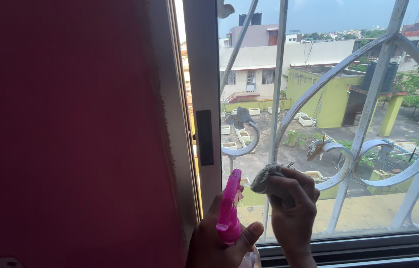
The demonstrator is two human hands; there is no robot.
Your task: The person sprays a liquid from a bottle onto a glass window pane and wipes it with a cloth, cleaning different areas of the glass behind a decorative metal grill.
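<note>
My left hand [214, 240] grips a pink spray bottle [230, 211] by its trigger head, its nozzle pointing up beside the grey window frame [203, 89]. My right hand [294, 208] is closed on a crumpled grey cloth [266, 177] and holds it against the window glass [318, 74], low down. The two hands are side by side, almost touching, near the bottom of the pane.
A dark red wall [70, 134] fills the left half. Outside the glass is a white curved metal grille [368, 129], with rooftops and buildings beyond. A dark latch [204, 137] sits on the frame. The window's bottom track [353, 248] runs along the lower right.
</note>
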